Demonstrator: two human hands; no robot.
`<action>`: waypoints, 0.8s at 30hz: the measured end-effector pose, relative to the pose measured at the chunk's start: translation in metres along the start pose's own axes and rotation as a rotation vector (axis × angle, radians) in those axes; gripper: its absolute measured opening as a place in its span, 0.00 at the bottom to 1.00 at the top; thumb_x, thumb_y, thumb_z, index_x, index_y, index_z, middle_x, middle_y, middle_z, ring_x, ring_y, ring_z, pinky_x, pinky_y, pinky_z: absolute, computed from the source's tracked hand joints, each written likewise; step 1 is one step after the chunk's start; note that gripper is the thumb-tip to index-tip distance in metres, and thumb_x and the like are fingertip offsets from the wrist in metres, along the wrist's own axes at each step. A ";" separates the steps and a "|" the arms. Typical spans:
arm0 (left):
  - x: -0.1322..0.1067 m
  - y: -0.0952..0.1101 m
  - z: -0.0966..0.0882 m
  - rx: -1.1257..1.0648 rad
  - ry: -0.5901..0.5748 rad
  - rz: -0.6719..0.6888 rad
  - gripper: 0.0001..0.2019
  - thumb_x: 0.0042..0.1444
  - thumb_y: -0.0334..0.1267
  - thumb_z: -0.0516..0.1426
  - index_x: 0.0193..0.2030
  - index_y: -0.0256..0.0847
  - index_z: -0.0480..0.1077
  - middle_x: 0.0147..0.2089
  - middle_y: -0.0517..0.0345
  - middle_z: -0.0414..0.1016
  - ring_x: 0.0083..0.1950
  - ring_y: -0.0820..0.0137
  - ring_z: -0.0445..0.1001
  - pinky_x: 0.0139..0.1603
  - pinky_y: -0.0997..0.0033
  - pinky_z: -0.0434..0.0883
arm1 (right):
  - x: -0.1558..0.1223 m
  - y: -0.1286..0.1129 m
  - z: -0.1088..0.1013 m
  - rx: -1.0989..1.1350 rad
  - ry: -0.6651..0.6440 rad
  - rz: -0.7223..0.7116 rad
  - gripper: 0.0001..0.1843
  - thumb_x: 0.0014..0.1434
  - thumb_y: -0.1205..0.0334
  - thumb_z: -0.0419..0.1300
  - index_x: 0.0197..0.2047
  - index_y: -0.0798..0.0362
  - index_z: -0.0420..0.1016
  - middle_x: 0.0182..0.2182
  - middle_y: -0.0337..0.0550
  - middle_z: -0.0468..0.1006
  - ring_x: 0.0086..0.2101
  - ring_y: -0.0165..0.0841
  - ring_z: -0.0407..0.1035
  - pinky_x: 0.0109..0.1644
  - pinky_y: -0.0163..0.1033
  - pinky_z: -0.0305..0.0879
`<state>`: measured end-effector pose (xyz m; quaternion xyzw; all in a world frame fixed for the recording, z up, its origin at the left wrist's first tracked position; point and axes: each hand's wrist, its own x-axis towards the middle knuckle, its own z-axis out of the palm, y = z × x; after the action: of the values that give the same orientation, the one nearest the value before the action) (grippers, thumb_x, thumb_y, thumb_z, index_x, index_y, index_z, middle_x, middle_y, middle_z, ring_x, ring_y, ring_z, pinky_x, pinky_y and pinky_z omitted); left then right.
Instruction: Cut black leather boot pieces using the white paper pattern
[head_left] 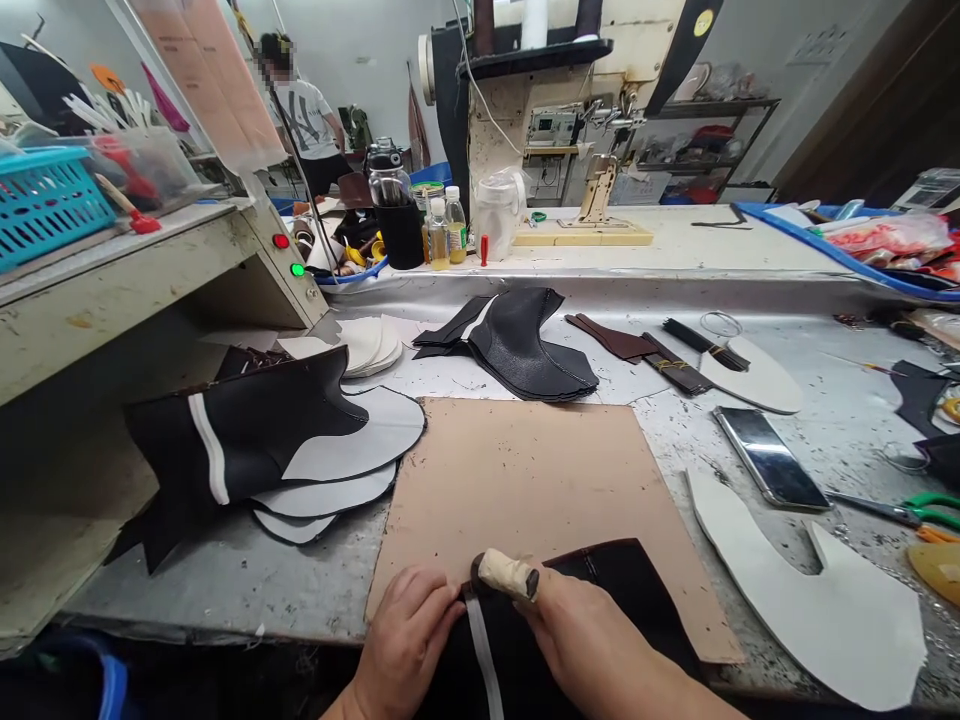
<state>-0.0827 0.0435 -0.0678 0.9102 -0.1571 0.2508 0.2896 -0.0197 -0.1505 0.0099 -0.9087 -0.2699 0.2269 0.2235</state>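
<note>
A black leather boot upper (pixel 622 590) with a white tape strip (pixel 482 650) lies across the front edge of a tan board (pixel 525 480). My left hand (pixel 409 630) is closed at the upper's top edge, left of the strip, fingers pressed together on it. My right hand (pixel 581 625) is closed around a hammer whose head (pixel 506 574) is wrapped in tan tape. The hammer's dark face sits at the upper's edge beside my left fingertips; its handle is hidden in my hand.
Stacked black uppers lie left (pixel 255 430) and behind the board (pixel 517 345). At right are a phone (pixel 772 457), a white curved piece (pixel 810 600) and green-handled scissors (pixel 915 510). Bottles (pixel 446 225) and a sewing machine (pixel 495 120) stand behind; a person (pixel 307 120) is farther back.
</note>
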 end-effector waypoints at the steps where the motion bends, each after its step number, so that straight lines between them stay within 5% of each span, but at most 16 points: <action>1: 0.000 0.000 0.000 0.017 0.000 0.026 0.06 0.60 0.29 0.53 0.43 0.39 0.68 0.36 0.58 0.72 0.38 0.71 0.70 0.40 0.71 0.70 | 0.000 0.001 0.000 -0.001 -0.001 -0.007 0.11 0.64 0.67 0.46 0.42 0.53 0.69 0.33 0.45 0.76 0.32 0.34 0.71 0.36 0.33 0.59; 8: 0.004 0.001 -0.002 0.059 -0.017 0.116 0.08 0.62 0.29 0.51 0.44 0.38 0.69 0.34 0.57 0.74 0.36 0.71 0.71 0.39 0.72 0.71 | 0.001 0.005 0.004 0.006 0.025 -0.053 0.12 0.64 0.66 0.45 0.43 0.52 0.69 0.31 0.43 0.76 0.32 0.34 0.71 0.36 0.33 0.60; 16: -0.008 0.004 0.003 0.029 0.045 -0.234 0.05 0.58 0.40 0.57 0.40 0.45 0.71 0.37 0.58 0.72 0.40 0.67 0.71 0.42 0.65 0.71 | -0.002 0.006 0.009 0.000 0.056 -0.075 0.15 0.65 0.65 0.44 0.47 0.54 0.69 0.34 0.47 0.77 0.35 0.36 0.72 0.38 0.35 0.63; 24: 0.002 0.002 -0.002 -0.049 -0.022 0.007 0.06 0.60 0.28 0.52 0.38 0.41 0.68 0.32 0.59 0.71 0.35 0.71 0.68 0.36 0.73 0.69 | 0.000 0.007 0.006 -0.010 0.041 -0.071 0.12 0.63 0.68 0.45 0.40 0.54 0.68 0.31 0.45 0.75 0.30 0.34 0.70 0.35 0.35 0.60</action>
<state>-0.0827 0.0433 -0.0646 0.9050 -0.1698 0.2378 0.3093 -0.0205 -0.1540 0.0012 -0.9041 -0.2986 0.1986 0.2325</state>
